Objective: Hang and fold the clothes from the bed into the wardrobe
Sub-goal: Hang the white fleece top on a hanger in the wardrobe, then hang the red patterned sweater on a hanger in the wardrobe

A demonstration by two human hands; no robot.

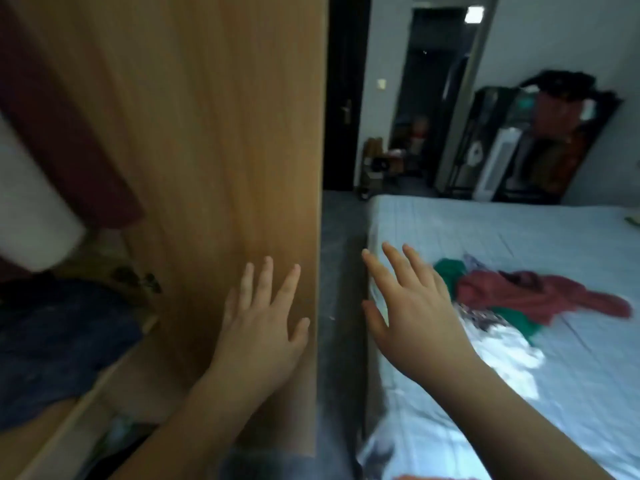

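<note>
While the left hand [258,336] is held with spread fingers before the wooden side of the wardrobe [207,133], the right hand [415,317], its grip spread and holding nothing, hovers over the bed [519,230] edge, just left of the red and green clothes [540,296].

— What shows of the person?
— A left hand [258,336] at lower centre, a right hand [415,313] beside it; both forearms [502,407] bare down to the bottom edge; blurred grey-blue cloth [263,462] at bottom centre, perhaps worn.

L hand [258,336] flat by wardrobe [207,133]; R hand [415,313] spread over bed [519,237] w/ clothes [540,299].
</note>
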